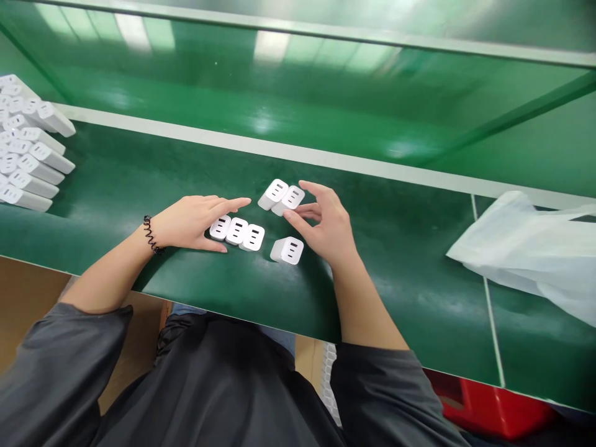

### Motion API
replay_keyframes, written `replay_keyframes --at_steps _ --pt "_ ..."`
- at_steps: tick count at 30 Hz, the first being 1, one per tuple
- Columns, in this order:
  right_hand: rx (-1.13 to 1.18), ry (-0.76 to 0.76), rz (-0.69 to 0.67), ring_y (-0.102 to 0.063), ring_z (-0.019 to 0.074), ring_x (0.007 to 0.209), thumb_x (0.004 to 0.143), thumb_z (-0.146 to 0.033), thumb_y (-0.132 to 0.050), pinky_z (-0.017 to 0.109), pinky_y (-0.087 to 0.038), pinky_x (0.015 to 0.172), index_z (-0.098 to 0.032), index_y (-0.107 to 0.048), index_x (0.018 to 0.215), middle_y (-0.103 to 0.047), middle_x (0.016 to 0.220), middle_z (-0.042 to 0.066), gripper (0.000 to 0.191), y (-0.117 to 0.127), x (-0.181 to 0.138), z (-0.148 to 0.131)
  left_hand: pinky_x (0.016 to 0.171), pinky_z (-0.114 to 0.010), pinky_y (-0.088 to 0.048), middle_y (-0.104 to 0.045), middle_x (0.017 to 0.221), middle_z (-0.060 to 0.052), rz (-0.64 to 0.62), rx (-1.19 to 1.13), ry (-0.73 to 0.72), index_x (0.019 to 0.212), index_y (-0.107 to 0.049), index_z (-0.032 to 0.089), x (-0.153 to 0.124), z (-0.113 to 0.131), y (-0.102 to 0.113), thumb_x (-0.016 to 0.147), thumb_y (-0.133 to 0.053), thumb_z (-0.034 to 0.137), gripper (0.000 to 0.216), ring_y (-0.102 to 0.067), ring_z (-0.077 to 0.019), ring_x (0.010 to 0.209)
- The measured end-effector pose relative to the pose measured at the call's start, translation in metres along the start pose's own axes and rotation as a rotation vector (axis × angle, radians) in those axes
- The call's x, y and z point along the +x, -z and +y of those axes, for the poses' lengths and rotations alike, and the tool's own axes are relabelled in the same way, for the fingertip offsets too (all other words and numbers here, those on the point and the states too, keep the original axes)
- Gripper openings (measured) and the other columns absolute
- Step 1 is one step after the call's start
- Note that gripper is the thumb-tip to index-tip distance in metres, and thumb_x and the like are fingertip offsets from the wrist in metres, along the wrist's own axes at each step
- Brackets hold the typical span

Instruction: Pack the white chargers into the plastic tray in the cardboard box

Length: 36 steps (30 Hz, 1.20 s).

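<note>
Three white charger blocks (238, 231) stand side by side on the green table, their port faces up. At the left end of that row is my left hand (193, 220), fingers stretched and thumb apart, beside the leftmost block. Farther back, two more white chargers stand together, a left one (274, 192) and a right one (293, 197). My right hand (326, 220) has its thumb and index finger at opposite edges of the right one, seemingly gripping it. A single charger (287, 250) stands tilted nearer to me, below my right hand.
Many white chargers (32, 164) are stacked at the far left. A translucent white plastic bag (535, 248) lies at the right. Behind the work surface (400, 273) rises a glossy green panel (233, 81). Something red (498, 406) is below the table's front edge.
</note>
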State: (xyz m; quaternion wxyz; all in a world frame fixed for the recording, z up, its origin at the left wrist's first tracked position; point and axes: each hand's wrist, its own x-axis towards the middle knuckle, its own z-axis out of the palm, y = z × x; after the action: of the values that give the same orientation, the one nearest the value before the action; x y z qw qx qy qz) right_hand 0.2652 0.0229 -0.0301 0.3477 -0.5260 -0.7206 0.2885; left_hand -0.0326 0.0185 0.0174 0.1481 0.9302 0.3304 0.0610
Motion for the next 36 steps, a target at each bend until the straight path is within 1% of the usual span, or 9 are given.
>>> replay_keyframes --at_steps 4,7,10,12,14,18,22,25,36 --pt "0.133 -0.02 -0.061 -0.071 0.0213 0.106 0.094 -0.052 -0.055 0.036 -0.063 0.085 -0.029 -0.041 0.148 -0.047 0.149 0.012 0.06 0.002 0.001 0.001 0.08 -0.029 -0.047 -0.067 0.125 -0.011 -0.011 -0.005 0.0 0.153 -0.029 0.02 0.0 -0.001 -0.002 0.087 -0.07 0.052 0.085 -0.066 -0.0233 0.105" --pt "0.099 0.005 -0.103 -0.072 0.0204 0.098 0.095 -0.054 -0.054 0.036 -0.062 0.083 -0.027 -0.052 0.138 -0.057 0.138 0.011 0.051 0.024 0.0 -0.007 0.082 -0.029 -0.048 -0.066 0.127 -0.012 0.002 -0.011 -0.019 0.152 -0.031 0.019 0.001 0.001 -0.003 0.087 -0.069 0.053 0.083 -0.066 -0.0237 0.107" --pt "0.008 0.072 -0.388 -0.071 0.0207 0.088 0.086 -0.058 -0.065 0.038 -0.06 0.08 -0.024 -0.062 0.124 -0.07 0.116 0.009 0.051 0.051 -0.004 -0.019 0.086 -0.03 -0.048 -0.064 0.131 -0.012 0.029 -0.011 -0.042 0.15 -0.033 0.019 0.003 0.006 -0.004 0.089 -0.067 0.054 0.079 -0.065 -0.024 0.112" --pt "-0.073 0.085 -0.57 -0.069 0.0216 0.086 0.078 -0.06 -0.074 0.038 -0.06 0.076 -0.024 -0.061 0.125 -0.07 0.113 0.008 0.061 0.061 -0.008 -0.026 0.088 -0.029 -0.048 -0.063 0.133 -0.012 0.061 -0.016 -0.063 0.149 -0.035 0.018 0.005 0.009 -0.007 0.091 -0.065 0.055 0.075 -0.064 -0.0234 0.114" --pt "-0.139 0.095 -0.64 -0.068 0.0222 0.087 0.078 -0.058 -0.075 0.038 -0.059 0.076 -0.024 -0.061 0.125 -0.069 0.115 0.008 0.06 0.061 -0.011 -0.03 0.088 -0.029 -0.05 -0.064 0.131 -0.011 0.103 -0.024 -0.073 0.147 -0.037 0.017 0.007 0.012 -0.011 0.093 -0.062 0.055 0.071 -0.065 -0.0225 0.112" --pt "-0.141 0.213 -0.614 -0.068 0.0243 0.099 0.089 -0.047 -0.065 0.037 -0.057 0.082 -0.025 -0.059 0.125 -0.069 0.119 0.008 0.042 0.038 -0.016 -0.034 0.082 -0.03 -0.052 -0.069 0.121 -0.011 0.162 -0.048 -0.063 0.142 -0.044 0.016 0.01 0.016 -0.021 0.096 -0.057 0.055 0.061 -0.067 -0.0215 0.103" --pt "-0.158 0.3 -0.528 -0.068 0.025 0.099 0.093 -0.039 -0.06 0.037 -0.056 0.078 -0.023 -0.051 0.138 -0.068 0.122 0.01 0.049 0.019 -0.021 -0.04 0.08 -0.03 -0.054 -0.072 0.115 -0.01 0.217 -0.043 -0.094 0.135 -0.051 0.017 0.013 0.018 -0.026 0.097 -0.056 0.054 0.054 -0.069 -0.0204 0.096" --pt "-0.179 0.326 -0.509 -0.068 0.0241 0.094 0.094 -0.037 -0.059 0.036 -0.055 0.075 -0.021 -0.049 0.141 -0.069 0.118 0.011 0.05 0.016 -0.023 -0.042 0.077 -0.029 -0.054 -0.072 0.112 -0.01 0.255 -0.017 -0.114 0.133 -0.053 0.016 0.013 0.018 -0.027 0.098 -0.055 0.053 0.052 -0.069 -0.0196 0.093" --pt "-0.232 0.378 -0.489 -0.068 0.0245 0.087 0.094 -0.035 -0.057 0.038 -0.054 0.074 -0.02 -0.053 0.139 -0.071 0.112 0.01 0.047 0.015 -0.021 -0.041 0.073 -0.027 -0.053 -0.074 0.107 -0.007 0.263 0.01 -0.102 0.127 -0.059 0.018 0.012 0.021 -0.027 0.097 -0.054 0.056 0.048 -0.07 -0.0178 0.088"
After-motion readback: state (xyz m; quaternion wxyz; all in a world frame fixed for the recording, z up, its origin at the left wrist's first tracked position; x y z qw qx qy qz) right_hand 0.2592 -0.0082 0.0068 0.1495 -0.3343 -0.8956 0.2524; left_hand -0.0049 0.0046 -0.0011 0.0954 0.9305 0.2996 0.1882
